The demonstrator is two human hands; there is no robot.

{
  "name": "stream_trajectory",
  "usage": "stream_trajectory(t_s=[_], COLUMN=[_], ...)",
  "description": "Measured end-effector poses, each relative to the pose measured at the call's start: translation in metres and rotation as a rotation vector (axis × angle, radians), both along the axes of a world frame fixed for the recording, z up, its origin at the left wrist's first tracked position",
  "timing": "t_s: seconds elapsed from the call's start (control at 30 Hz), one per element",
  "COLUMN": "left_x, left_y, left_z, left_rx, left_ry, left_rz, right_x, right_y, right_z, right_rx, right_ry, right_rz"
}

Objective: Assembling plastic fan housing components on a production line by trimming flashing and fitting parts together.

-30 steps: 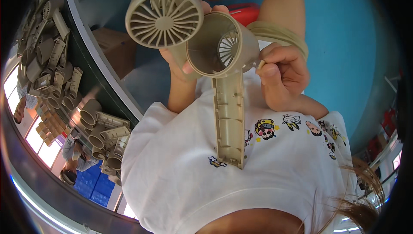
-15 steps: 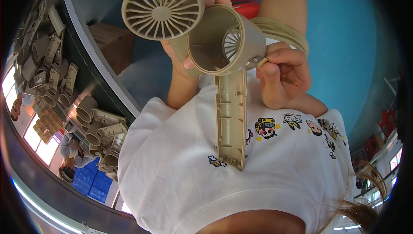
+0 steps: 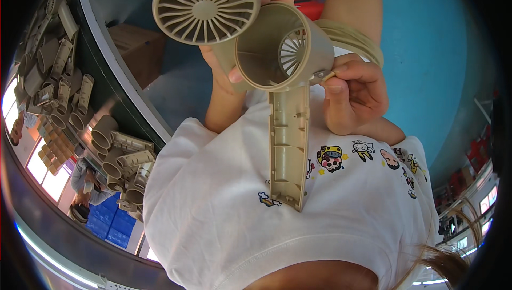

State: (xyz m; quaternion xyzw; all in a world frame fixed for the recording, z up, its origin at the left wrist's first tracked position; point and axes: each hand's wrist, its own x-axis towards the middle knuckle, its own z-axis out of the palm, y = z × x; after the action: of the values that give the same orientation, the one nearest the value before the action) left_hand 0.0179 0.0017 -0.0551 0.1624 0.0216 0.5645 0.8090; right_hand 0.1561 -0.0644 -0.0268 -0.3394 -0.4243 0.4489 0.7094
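Two beige hair dryer housings are up in front of my chest. One housing (image 3: 328, 47) has its open barrel end toward me, a slotted grille inside and a hollow half-handle hanging down over my white shirt. The other housing (image 3: 205, 10) is at the upper left, its round slotted grille facing me. My left hand (image 3: 235, 74) is wrapped round behind them, thumb and some fingertips showing; the rest is hidden by the plastic. My right hand (image 3: 356, 95) pinches a small beige piece (image 3: 329, 76) against the barrel's lower right side, where the handle joins it.
To the left, a dark green conveyor belt (image 3: 114, 95) with a pale rail carries many similar housings (image 3: 113, 162). A cardboard box (image 3: 136, 50) stands beyond the rail. Another person (image 3: 88, 183) is at the far lower left, near blue boxes (image 3: 112, 218). The floor (image 3: 426, 61) is blue.
Both housings have shifted slightly to the right, and the grille-facing one is tilted a little differently. My right hand moved right with them, still pinching the small piece.
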Motion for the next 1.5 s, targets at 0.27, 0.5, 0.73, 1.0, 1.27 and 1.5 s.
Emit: stream_trajectory(t_s=[0.27,0.5,0.73,1.0,1.27,1.5], left_x=[0.003,0.007,0.007,0.006,0.002,0.000], left_y=[0.003,0.003,0.001,0.009,0.009,0.012], left_z=[0.017,0.005,0.002,-0.012,0.001,-0.026], left_rx=[-0.255,-0.021,-0.022,-0.024,-0.121,0.035], left_ry=[-0.007,-0.281,-0.200,-0.536,-0.401,-0.343], left_rz=[-0.017,-0.131,-0.096,-0.371,-0.352,-0.391], right_x=[0.003,0.004,0.006,0.007,0.005,0.006], right_y=[-0.001,-0.002,-0.001,-0.001,-0.002,0.000], right_z=[-0.002,-0.002,-0.001,-0.002,0.002,0.001], right_rx=[-0.006,-0.029,-0.020,-0.011,-0.006,0.010], right_ry=[-0.010,-0.001,-0.018,-0.049,-0.021,0.073], right_rz=[0.012,0.033,0.048,0.043,0.054,0.002])
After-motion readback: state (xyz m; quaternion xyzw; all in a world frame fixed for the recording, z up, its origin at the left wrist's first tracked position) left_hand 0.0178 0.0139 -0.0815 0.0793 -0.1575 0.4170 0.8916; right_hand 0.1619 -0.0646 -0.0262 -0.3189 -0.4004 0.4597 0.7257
